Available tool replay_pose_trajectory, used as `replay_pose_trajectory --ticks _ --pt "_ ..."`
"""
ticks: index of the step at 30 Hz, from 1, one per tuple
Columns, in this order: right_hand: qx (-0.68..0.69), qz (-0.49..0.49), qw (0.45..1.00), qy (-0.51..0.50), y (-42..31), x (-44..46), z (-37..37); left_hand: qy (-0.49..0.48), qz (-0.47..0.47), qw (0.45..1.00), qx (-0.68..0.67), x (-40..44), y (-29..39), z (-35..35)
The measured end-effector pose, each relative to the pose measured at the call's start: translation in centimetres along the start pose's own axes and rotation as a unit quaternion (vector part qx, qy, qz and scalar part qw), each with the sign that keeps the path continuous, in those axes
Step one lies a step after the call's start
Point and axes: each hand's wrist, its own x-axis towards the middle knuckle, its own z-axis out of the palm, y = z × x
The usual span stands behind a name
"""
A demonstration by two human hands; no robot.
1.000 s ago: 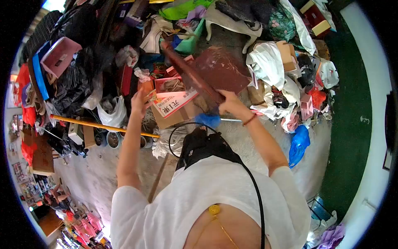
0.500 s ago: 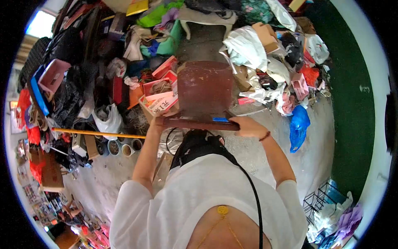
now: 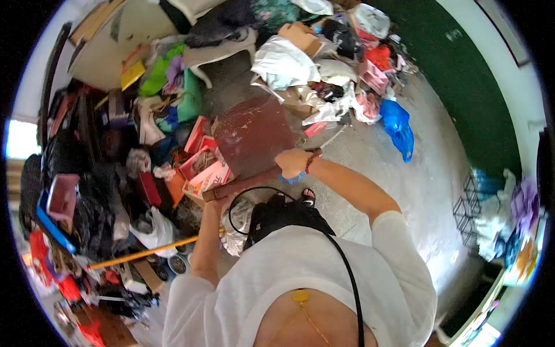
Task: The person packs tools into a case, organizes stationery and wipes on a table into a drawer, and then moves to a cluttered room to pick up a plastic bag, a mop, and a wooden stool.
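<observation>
A dark brown wooden chair [image 3: 257, 136] stands in front of me, its scuffed seat facing up and the top rail of its back nearest my body. My left hand [image 3: 217, 202] is closed around the left end of that rail, its fingers partly hidden by the wood. Farther along the rail, my right hand [image 3: 293, 163] is closed over a small crumpled blue cloth [image 3: 292, 178], pressed against the wood. Whether the blue piece is fabric or thin plastic is hard to tell. A red bracelet is on my right wrist.
Beside the chair's left lies an open red-and-white carton [image 3: 208, 173]. A yellow pole [image 3: 144, 252] crosses the clutter at left. White bags [image 3: 283, 63] and a blue plastic bag [image 3: 397, 130] lie to the right. A pale stool [image 3: 222, 55] stands beyond the chair.
The view has turned, so the chair now appears tilted. My right hand has moved inward from the rail's right end, and the blue piece is now under it. The left hand still holds the rail.
</observation>
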Motion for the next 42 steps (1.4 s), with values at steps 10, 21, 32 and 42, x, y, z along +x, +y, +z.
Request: replay_pose_trajectory --ticks 10,21,32,42 --pt "0.051 0.056 0.997 -0.028 -9.0 -13.3 -4.8 0.124 -0.172 0.977 -0.002 -10.3 1.5 20.5" --pt "0.212 0.298 0.911 0.191 -9.6 -36.7 10.6 0.075 -0.394 0.898 0.181 -8.7 -21.5 28.9" --pt "0.337 0.585 0.627 0.389 -14.1 -48.9 29.6 -0.09 -0.336 0.752 0.559 -1.7 -31.0 23.1" --pt "0.492 0.669 0.293 0.473 -24.8 -52.9 44.1 0.244 -0.084 0.757 0.601 2.5 -11.1 7.8"
